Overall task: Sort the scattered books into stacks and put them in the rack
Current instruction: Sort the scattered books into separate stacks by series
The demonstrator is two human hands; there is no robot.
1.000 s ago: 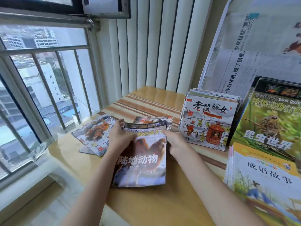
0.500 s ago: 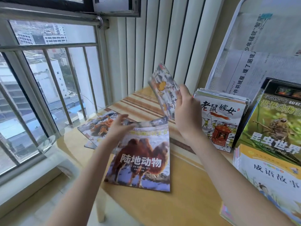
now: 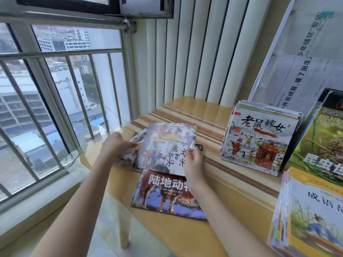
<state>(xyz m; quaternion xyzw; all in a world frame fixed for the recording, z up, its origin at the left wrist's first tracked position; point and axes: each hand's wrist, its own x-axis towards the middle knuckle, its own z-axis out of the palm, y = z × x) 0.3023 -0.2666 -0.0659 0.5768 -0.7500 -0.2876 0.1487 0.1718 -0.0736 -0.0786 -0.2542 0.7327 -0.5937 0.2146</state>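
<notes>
The right hand [image 3: 194, 167] is pinching a pale illustrated book [image 3: 167, 147] by its near right edge, above the camel book [image 3: 165, 193] reading "陆地动物 / LU DI DONG WU". The left hand [image 3: 116, 145], fingers curled, is gripping books [image 3: 132, 154] left of it. Right of it, a stack [image 3: 258, 140] is showing "老鼠嫁女".

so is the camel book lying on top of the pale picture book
No, the pale picture book held by the right hand overlaps the camel book.

Counted on the yellow wooden table [image 3: 232, 182]: two bare hands, left [image 3: 116, 145] and right [image 3: 194, 167]. Three loose picture books near its window edge: pale painted one [image 3: 167, 145], camel-cover one [image 3: 163, 197], another [image 3: 133, 145] mostly hidden. Three stacks along its right side: [image 3: 259, 138], [image 3: 319, 145], [image 3: 311, 216].
</notes>
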